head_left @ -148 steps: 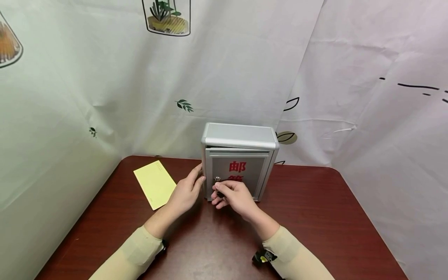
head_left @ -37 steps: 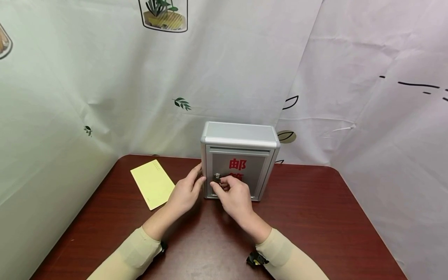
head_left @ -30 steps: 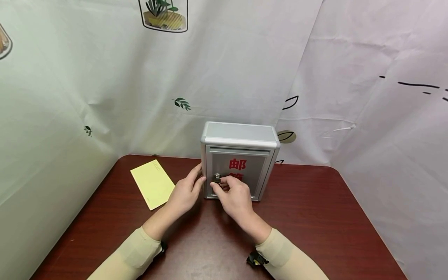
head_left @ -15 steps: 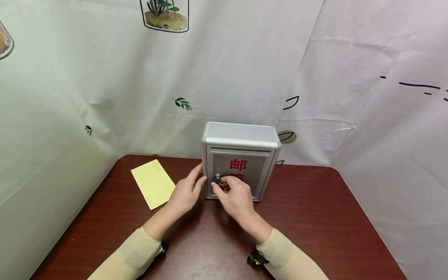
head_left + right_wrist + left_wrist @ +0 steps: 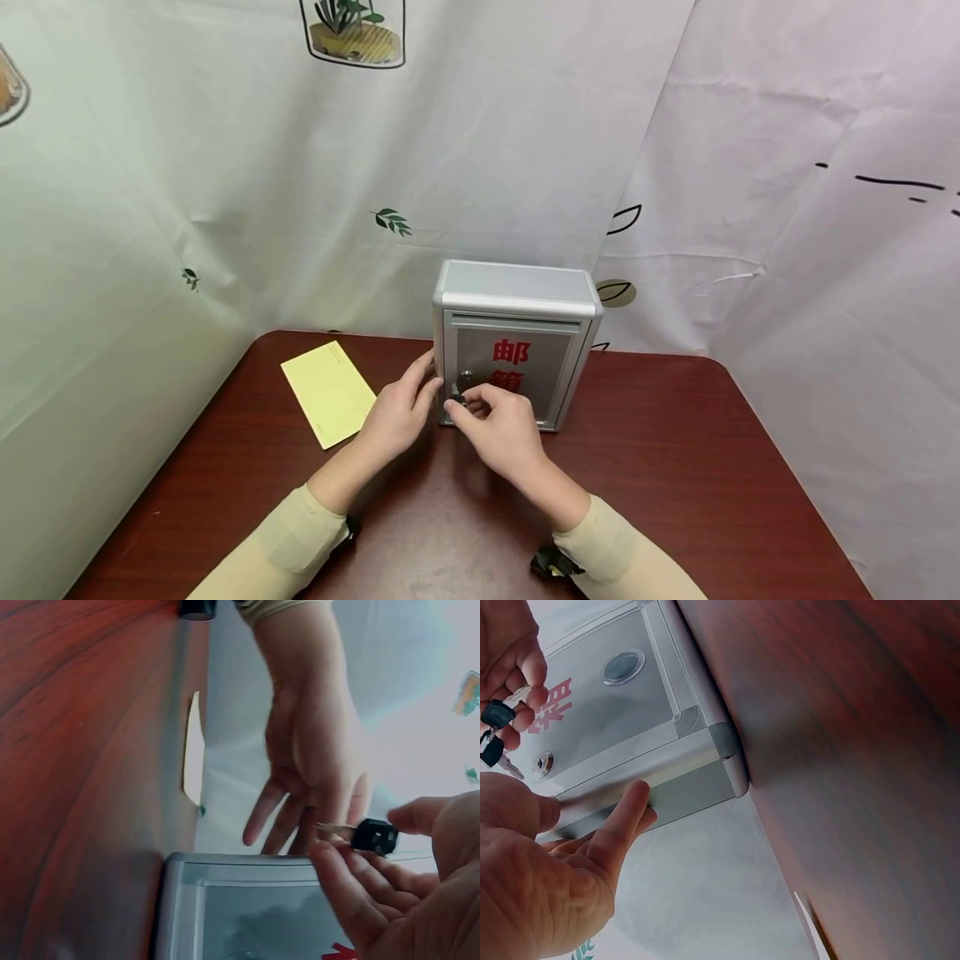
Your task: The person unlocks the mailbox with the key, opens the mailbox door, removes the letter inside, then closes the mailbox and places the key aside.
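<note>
A silver-grey mailbox (image 5: 517,287) with red characters stands upright on the table, its front door flush with the frame. My left hand (image 5: 396,415) rests along the box's left side, fingers fairly straight and the thumb near the front edge. In front of the door, my right hand (image 5: 504,429) pinches a black-headed key (image 5: 375,836) between thumb and fingers. The left wrist view shows a second key (image 5: 492,750) hanging from it. Both are apart from the round door lock (image 5: 543,763), whose keyhole is visible.
A yellow envelope (image 5: 330,395) lies flat on the dark red table (image 5: 652,467), left of the box. White printed cloth (image 5: 510,150) hangs close behind the box and along both sides.
The door, slightly ajar at the top in the oldest frame, is now closed flush. My right hand has drawn the key out of the lock and slightly down. The left hand stays put.
</note>
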The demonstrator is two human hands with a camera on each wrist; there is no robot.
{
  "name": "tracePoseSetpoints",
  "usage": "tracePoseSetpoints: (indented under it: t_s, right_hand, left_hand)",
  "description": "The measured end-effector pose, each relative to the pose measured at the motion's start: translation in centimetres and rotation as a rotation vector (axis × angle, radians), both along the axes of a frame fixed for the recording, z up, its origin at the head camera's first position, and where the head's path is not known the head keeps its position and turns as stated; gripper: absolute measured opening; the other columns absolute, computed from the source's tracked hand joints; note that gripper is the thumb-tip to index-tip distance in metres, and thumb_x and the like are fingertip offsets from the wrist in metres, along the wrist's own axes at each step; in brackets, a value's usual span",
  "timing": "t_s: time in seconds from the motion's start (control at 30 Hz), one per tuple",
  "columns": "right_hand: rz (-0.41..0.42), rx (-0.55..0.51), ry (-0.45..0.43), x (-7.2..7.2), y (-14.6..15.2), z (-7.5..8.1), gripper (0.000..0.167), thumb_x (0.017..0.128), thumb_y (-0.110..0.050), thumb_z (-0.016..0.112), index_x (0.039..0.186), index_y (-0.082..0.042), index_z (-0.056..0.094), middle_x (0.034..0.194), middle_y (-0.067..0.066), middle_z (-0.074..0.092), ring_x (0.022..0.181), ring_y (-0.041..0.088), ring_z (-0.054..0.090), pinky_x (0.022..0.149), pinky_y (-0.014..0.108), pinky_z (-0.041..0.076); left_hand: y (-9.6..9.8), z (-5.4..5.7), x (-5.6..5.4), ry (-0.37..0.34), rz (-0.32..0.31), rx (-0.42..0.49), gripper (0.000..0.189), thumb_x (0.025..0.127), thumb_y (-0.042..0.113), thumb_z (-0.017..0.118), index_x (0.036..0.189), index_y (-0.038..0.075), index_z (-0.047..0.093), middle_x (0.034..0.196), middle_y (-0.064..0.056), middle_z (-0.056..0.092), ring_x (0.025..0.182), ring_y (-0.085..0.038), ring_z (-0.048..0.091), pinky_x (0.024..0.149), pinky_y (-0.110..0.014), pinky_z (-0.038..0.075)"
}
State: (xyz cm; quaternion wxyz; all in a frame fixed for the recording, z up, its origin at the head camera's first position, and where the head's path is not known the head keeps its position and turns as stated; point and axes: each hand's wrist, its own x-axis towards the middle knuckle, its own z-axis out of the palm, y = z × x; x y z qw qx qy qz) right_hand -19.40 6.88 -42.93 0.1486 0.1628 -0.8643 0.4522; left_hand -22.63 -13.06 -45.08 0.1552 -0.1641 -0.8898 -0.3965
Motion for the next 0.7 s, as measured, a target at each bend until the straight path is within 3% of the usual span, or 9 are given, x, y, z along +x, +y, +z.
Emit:
tracePoseSetpoints:
  t_s: [0.17,0.33,0.47,0.7]
  right_hand:
    - [0.090,0.051,-0.166,0.5,0.4,1.0,0.021,0.100,-0.035,0.083,0.097,-0.014,0.083,0.076,-0.012,0.074,0.070,0.003,0.068,0.068,0.028,0.057]
    - [0.188,0.069,-0.279,0.6,0.9,0.9,0.024,0.101,-0.033,0.081,0.102,-0.010,0.084,0.071,-0.008,0.075,0.064,0.006,0.069,0.064,0.027,0.054]
    - [0.238,0.063,-0.347,0.3,1.3,-0.1,0.021,0.102,-0.034,0.079,0.100,-0.014,0.085,0.074,-0.005,0.078,0.066,0.012,0.076,0.065,0.027,0.055]
    - [0.332,0.042,-0.484,0.4,2.3,-2.4,0.027,0.105,-0.032,0.074,0.094,-0.009,0.083,0.079,-0.004,0.078,0.071,0.018,0.080,0.070,0.030,0.064]
  left_hand:
    - [-0.1,0.0,0.0,-0.008,0.006,-0.004,0.055,0.116,0.021,0.065,0.167,0.010,0.050,0.147,-0.016,0.072,0.117,-0.039,0.076,0.094,-0.060,0.060]
    - [-0.1,-0.2,0.0,-0.021,0.005,-0.006,0.055,0.116,0.022,0.064,0.167,0.009,0.050,0.148,-0.016,0.071,0.118,-0.039,0.076,0.096,-0.061,0.059]
    - [-0.1,-0.3,-0.1,-0.024,0.004,-0.007,0.055,0.116,0.023,0.064,0.167,0.010,0.050,0.148,-0.015,0.071,0.118,-0.038,0.076,0.096,-0.061,0.060]
    - [-0.1,-0.2,-0.1,-0.049,0.006,0.011,0.054,0.117,0.024,0.063,0.167,0.011,0.050,0.144,-0.013,0.074,0.092,-0.022,0.080,0.088,-0.054,0.063]
